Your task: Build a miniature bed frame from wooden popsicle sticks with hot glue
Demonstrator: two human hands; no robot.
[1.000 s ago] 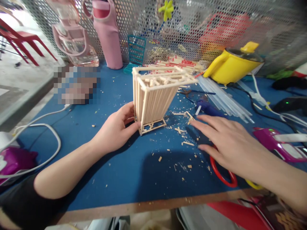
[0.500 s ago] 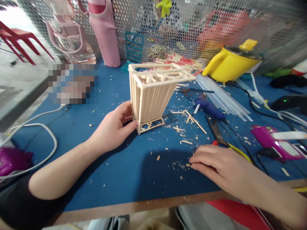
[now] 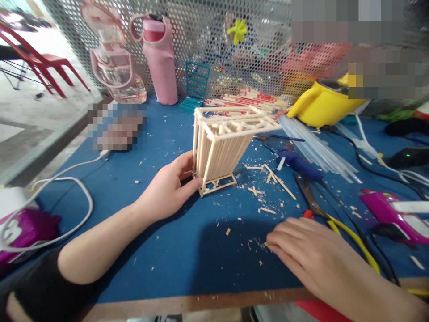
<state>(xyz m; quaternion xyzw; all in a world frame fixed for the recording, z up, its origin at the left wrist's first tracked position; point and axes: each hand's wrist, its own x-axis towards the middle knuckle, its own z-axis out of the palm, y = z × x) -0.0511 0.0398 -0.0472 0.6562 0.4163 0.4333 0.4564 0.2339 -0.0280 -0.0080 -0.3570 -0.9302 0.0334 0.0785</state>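
Observation:
An upright tower-like frame of pale wooden sticks (image 3: 223,154) stands on the blue tabletop (image 3: 134,268). My left hand (image 3: 176,181) grips its lower left corner, with the thumb at the front and the other fingers partly hidden behind the sticks. At the right, my right hand (image 3: 301,248) rests low on the table with its fingers drawn together. A tiny wood scrap (image 3: 267,244) shows at its fingertips. Just beyond that hand lie pliers (image 3: 311,201) with yellow and red grips. Cut stick pieces (image 3: 268,210) and crumbs are scattered between the hands.
A blue glue gun (image 3: 298,163) and clear glue sticks (image 3: 315,143) lie to the right, near a yellow pot (image 3: 325,105). Loose sticks (image 3: 248,100) are heaped at the back. A pink bottle (image 3: 162,67) stands by the mesh panel. A white cable (image 3: 89,197) loops at left.
The whole view has shifted, so things appear lower and further right. My left hand keeps its hold on the stick frame. My right fingers have closed in over the small scrap.

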